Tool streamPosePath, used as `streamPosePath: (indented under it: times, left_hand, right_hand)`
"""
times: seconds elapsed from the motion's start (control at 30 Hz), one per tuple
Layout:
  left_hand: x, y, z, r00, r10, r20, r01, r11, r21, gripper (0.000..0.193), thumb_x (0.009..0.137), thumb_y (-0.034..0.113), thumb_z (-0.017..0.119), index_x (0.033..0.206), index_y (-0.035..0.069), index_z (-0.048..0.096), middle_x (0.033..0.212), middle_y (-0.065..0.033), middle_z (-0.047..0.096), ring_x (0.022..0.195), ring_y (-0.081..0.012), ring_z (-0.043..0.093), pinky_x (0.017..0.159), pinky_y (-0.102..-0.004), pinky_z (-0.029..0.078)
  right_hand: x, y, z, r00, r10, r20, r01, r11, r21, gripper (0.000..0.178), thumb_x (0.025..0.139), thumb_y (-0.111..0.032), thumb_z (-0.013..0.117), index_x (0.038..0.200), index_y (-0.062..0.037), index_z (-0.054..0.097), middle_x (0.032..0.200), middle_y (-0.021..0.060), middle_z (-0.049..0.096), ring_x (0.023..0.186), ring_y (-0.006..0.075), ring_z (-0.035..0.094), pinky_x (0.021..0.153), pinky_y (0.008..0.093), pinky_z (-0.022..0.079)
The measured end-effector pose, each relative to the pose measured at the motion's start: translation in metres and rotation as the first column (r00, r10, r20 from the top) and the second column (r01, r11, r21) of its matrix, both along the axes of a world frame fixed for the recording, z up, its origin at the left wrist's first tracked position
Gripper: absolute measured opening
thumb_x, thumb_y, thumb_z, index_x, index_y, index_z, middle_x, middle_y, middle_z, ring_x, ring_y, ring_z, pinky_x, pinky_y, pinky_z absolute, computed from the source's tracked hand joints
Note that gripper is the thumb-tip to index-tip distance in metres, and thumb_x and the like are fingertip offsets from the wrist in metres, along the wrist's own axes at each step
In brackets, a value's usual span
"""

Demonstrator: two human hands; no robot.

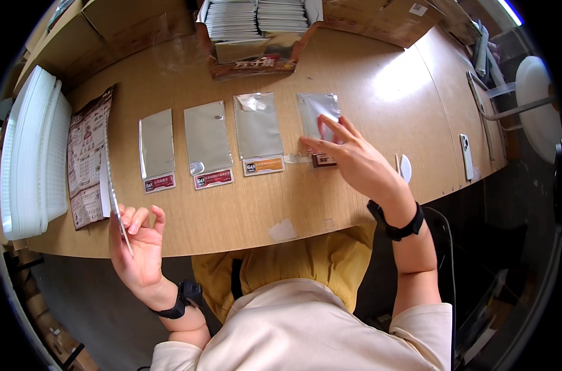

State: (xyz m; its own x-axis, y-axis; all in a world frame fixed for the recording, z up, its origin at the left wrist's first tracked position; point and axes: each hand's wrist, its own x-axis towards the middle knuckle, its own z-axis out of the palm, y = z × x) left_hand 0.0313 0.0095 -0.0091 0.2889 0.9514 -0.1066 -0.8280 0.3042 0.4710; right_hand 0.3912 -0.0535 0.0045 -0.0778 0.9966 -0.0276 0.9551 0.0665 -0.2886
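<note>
My left hand [138, 247] is at the table's near left, with a thin flat sheet [120, 224] pinched between thumb and fingers. The sheet stands nearly edge-on, so its face is hidden. My right hand [352, 154] reaches over the rightmost clear plastic sleeve [310, 111], fingers stretched out and apart. Its fingertips lie on or just above that sleeve; I cannot tell which. A dark red label strip [323, 160] shows partly under the hand. Left of it lie similar sleeves in a row: one with an orange label [263, 166], two with red labels [213, 178].
A printed brown-and-white sheet [88, 161] lies at the left beside stacked white plastic trays [36, 154]. An open carton [253, 65] full of flat packets stands at the back, near cardboard boxes [138, 25]. A phone [466, 157] and a small white oval object [405, 168] lie right.
</note>
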Motion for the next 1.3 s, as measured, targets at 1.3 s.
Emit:
streamPosePath:
  times: [1.3]
  left_hand:
    - [0.002,-0.007,0.015,0.998,0.047,-0.035,-0.048,0.999,-0.025,0.016,0.093,0.017,0.054,0.08,0.008,0.055,0.071,0.0024,0.045,0.067,-0.0068,0.042,0.093,-0.0408,0.038]
  right_hand:
    - [-0.014,0.059,-0.012,0.821,0.536,0.197,-0.533,0.843,-0.07,0.045,0.09,-0.014,0.052,0.134,-0.0197,0.044,0.143,0.0045,0.037,0.133,0.0255,0.034,0.109,0.0473,0.029]
